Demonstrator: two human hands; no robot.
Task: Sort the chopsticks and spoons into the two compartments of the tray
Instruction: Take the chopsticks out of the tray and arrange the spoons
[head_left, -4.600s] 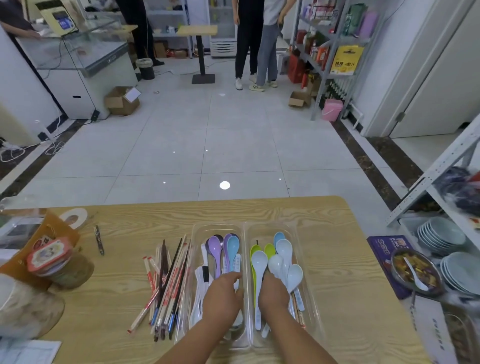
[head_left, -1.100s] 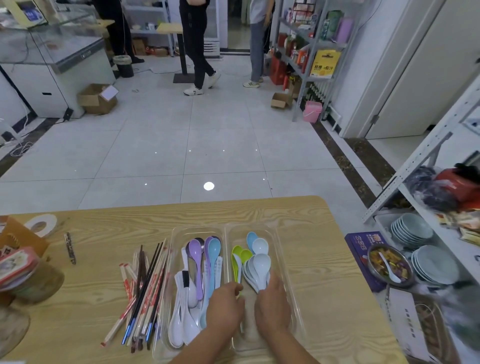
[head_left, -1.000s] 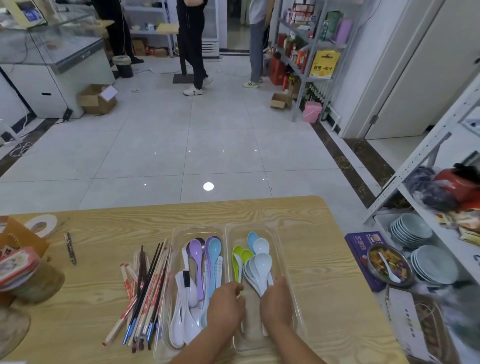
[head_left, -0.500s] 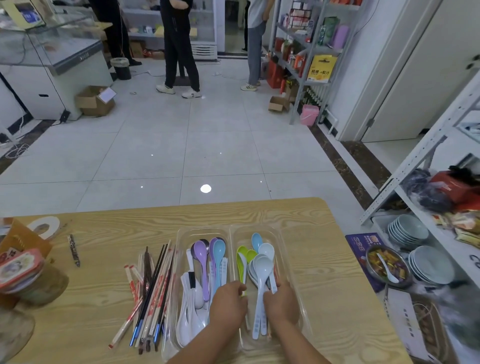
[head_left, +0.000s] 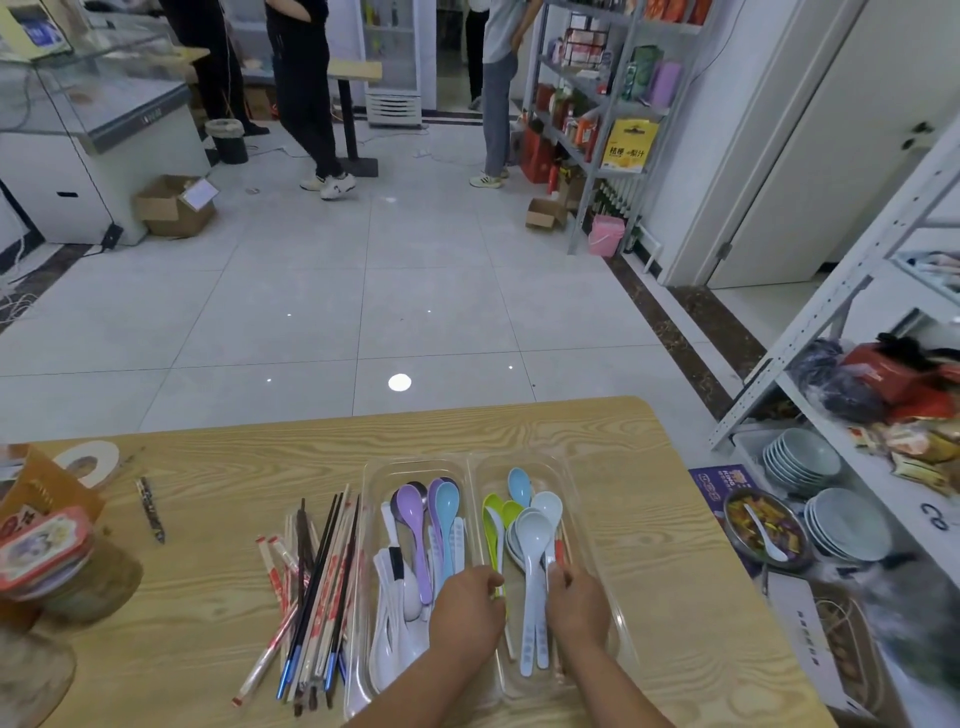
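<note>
Glossy white spoons (head_left: 534, 538) now lie stacked lengthwise in clear plastic tray (head_left: 421, 462); R hand (head_left: 577, 607) pinches thin chopsticks (head_left: 560, 548); L hand (head_left: 467, 609) curled, grip unclear.

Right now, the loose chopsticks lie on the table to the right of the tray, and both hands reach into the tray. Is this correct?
Not quite: the head view shows the loose chopsticks on the table left of the tray, not right. The left hand and right hand do reach into it.

Visible body: two bare forearms (head_left: 615, 693), each ending in a bare hand: left hand (head_left: 467, 610), right hand (head_left: 577, 609).
</note>
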